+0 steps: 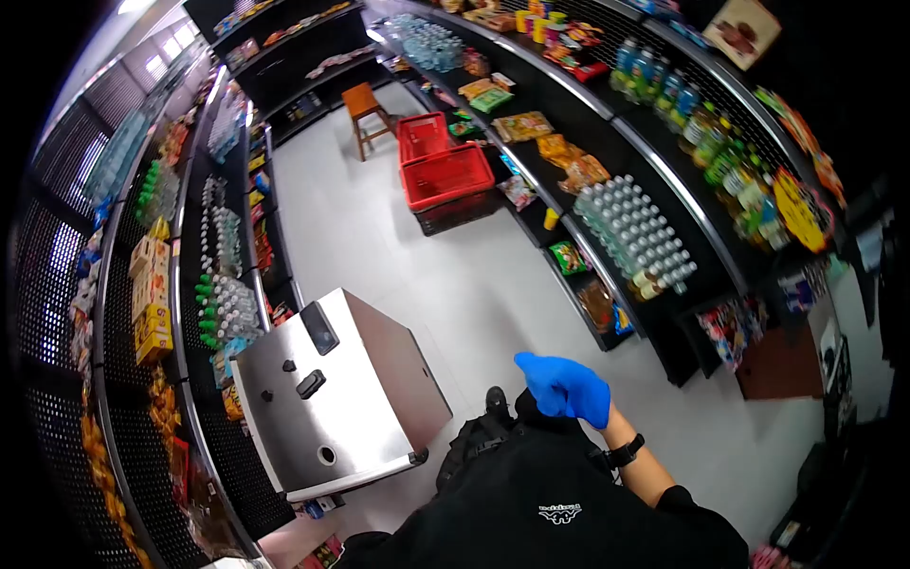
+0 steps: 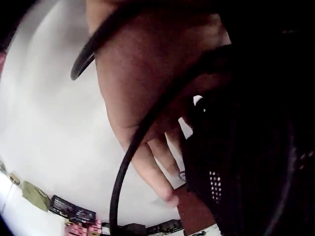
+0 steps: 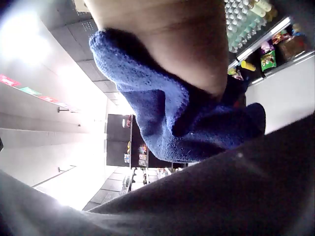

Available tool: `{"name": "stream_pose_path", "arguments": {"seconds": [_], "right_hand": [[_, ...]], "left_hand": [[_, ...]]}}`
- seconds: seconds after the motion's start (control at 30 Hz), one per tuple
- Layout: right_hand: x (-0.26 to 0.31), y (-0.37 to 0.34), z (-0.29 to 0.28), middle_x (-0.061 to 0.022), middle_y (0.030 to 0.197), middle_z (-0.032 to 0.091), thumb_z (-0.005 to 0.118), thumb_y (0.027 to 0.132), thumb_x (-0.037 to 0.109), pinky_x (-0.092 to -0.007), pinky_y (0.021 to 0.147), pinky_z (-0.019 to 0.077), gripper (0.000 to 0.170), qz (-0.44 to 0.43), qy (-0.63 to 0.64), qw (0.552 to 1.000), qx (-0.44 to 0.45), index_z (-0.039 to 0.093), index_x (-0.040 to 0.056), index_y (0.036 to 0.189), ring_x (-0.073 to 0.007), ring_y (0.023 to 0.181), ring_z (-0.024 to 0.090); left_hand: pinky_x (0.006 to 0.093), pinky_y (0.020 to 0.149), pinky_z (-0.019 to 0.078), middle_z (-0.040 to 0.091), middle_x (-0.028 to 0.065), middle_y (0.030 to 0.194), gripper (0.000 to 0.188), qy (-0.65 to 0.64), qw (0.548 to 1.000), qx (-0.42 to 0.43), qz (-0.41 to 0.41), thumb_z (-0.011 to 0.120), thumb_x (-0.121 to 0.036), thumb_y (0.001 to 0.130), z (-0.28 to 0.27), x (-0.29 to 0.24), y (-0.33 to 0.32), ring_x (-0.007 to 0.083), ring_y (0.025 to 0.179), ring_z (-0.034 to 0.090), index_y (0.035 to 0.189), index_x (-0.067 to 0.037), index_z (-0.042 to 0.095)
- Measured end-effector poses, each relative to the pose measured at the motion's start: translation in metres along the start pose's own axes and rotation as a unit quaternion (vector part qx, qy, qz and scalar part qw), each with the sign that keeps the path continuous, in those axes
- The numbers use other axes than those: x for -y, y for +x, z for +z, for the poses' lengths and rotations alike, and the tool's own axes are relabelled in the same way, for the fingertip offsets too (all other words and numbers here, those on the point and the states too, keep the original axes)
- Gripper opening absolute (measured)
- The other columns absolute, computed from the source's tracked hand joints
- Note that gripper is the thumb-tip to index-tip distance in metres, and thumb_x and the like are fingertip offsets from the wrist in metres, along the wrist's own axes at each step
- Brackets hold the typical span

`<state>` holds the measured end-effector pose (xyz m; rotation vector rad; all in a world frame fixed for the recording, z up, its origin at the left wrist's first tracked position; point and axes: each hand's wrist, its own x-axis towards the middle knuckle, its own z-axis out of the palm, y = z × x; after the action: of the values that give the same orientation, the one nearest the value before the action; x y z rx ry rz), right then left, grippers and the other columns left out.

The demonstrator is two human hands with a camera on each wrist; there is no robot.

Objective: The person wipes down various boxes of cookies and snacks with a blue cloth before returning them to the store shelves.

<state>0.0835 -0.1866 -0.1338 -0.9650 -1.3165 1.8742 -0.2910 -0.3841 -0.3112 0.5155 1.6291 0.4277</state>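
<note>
My right hand (image 3: 184,46) holds a blue cloth (image 1: 566,389) in front of the body. The cloth is bunched over the fingers and hides them in both views; its fuzzy folds show close up in the right wrist view. A black band (image 1: 623,451) circles that wrist. My left hand (image 2: 147,83) is out of the head view. In the left wrist view it hangs bare and relaxed beside dark clothing, fingers extended downward. A black cable (image 2: 129,160) loops across it.
A metal-topped cabinet (image 1: 379,403) stands front left, with a phone-like slab (image 1: 318,328) and small black objects on top. Stocked shelves (image 1: 654,147) line both sides of the aisle. Red baskets (image 1: 450,180) and a wooden stool (image 1: 363,102) stand farther along the pale floor (image 1: 351,237).
</note>
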Motion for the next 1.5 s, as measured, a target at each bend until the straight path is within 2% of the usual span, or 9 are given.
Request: {"name": "stream_pose_path", "arguments": {"seconds": [0.63,0.7,0.8,0.9,1.0,1.13,1.27,1.4,1.5], "right_hand": [[0.070,0.380,-0.076,-0.0070,0.074,0.062,0.062,0.092,0.011,-0.0272,0.056,0.0425,0.017,-0.208,-0.107,0.948,0.215,0.061,0.0031,0.078,-0.0131,0.057,0.053],[0.061,0.409,-0.076,-0.0064,0.079,0.063,0.061,0.095,0.018,-0.0266,0.057,0.0437,0.018,-0.136,-0.139,0.958,0.212,0.065,0.0031,0.087,-0.0123,0.064,0.057],[0.124,0.450,-0.037,-0.0060,0.085,0.064,0.054,0.099,0.038,-0.0268,0.060,0.0444,0.038,0.264,0.050,0.925,0.267,0.070,0.0040,0.108,-0.0179,0.073,0.061],[0.139,0.507,-0.003,-0.0116,0.088,0.064,0.053,0.098,0.041,-0.0281,0.061,0.0438,0.045,0.343,0.111,0.883,0.301,0.069,-0.0002,0.108,-0.0214,0.074,0.060],[0.127,0.575,0.023,-0.0255,0.101,0.068,0.053,0.096,0.041,-0.0277,0.052,0.0376,0.042,0.284,0.175,0.856,0.395,0.062,-0.0002,0.091,-0.0193,0.058,0.049],[0.187,0.624,0.074,-0.0212,0.085,0.067,0.049,0.100,0.037,-0.0251,0.057,0.0408,0.042,0.236,0.144,0.905,0.323,0.057,0.0031,0.076,-0.0179,0.062,0.050],[0.174,0.701,0.095,-0.0101,0.091,0.061,0.042,0.105,0.023,-0.0309,0.078,0.0459,0.029,-0.028,0.002,0.923,0.383,0.053,0.0060,0.084,-0.0185,0.086,0.058],[0.178,0.753,0.098,-0.0124,0.119,0.065,0.052,0.101,0.024,-0.0388,0.102,0.0457,0.033,0.152,0.247,0.904,0.315,0.054,0.0015,0.125,-0.0240,0.112,0.060],[0.265,0.771,0.152,-0.0143,0.102,0.066,0.055,0.098,0.021,-0.0403,0.088,0.0539,0.023,0.244,0.249,0.913,0.213,0.062,-0.0002,0.102,-0.0275,0.097,0.065]], "left_hand": [[0.0333,0.057,0.0541,0.068,0.0087,0.085,0.032,-0.149,0.976,-0.126,-0.093,0.045,-0.027,0.103,0.034,-0.134,0.042,0.0209,0.069,0.067,0.101,-0.002,0.064],[0.0334,0.057,0.0542,0.068,0.0089,0.086,0.032,-0.165,0.973,-0.134,-0.086,0.045,-0.027,0.103,0.029,-0.158,0.053,0.0211,0.069,0.067,0.101,-0.002,0.064],[0.0335,0.057,0.0543,0.068,0.0092,0.086,0.032,-0.183,0.970,-0.141,-0.080,0.044,-0.027,0.103,0.015,-0.186,0.073,0.0213,0.069,0.067,0.101,-0.002,0.064],[0.0337,0.057,0.0545,0.068,0.0095,0.086,0.032,-0.190,0.969,-0.139,-0.078,0.044,-0.027,0.103,-0.008,-0.207,0.095,0.0215,0.070,0.067,0.101,-0.002,0.064],[0.0339,0.057,0.0547,0.068,0.0098,0.086,0.032,-0.192,0.969,-0.132,-0.078,0.044,-0.027,0.103,-0.043,-0.228,0.116,0.0218,0.070,0.068,0.101,-0.002,0.064],[0.0341,0.057,0.0549,0.068,0.0102,0.086,0.033,-0.204,0.966,-0.138,-0.081,0.044,-0.027,0.103,-0.092,-0.251,0.129,0.0221,0.070,0.068,0.101,-0.001,0.064],[0.0343,0.057,0.0551,0.068,0.0106,0.086,0.033,-0.200,0.969,-0.122,-0.081,0.043,-0.027,0.103,-0.135,-0.276,0.141,0.0224,0.070,0.068,0.101,-0.001,0.064],[0.0345,0.057,0.0554,0.068,0.0110,0.086,0.033,-0.175,0.979,-0.072,-0.076,0.043,-0.027,0.103,-0.172,-0.304,0.149,0.0227,0.070,0.068,0.101,-0.001,0.064],[0.0346,0.057,0.0555,0.068,0.0113,0.086,0.033,-0.151,0.986,-0.036,-0.059,0.043,-0.027,0.103,-0.208,-0.330,0.161,0.0229,0.070,0.069,0.102,-0.001,0.064]]}}
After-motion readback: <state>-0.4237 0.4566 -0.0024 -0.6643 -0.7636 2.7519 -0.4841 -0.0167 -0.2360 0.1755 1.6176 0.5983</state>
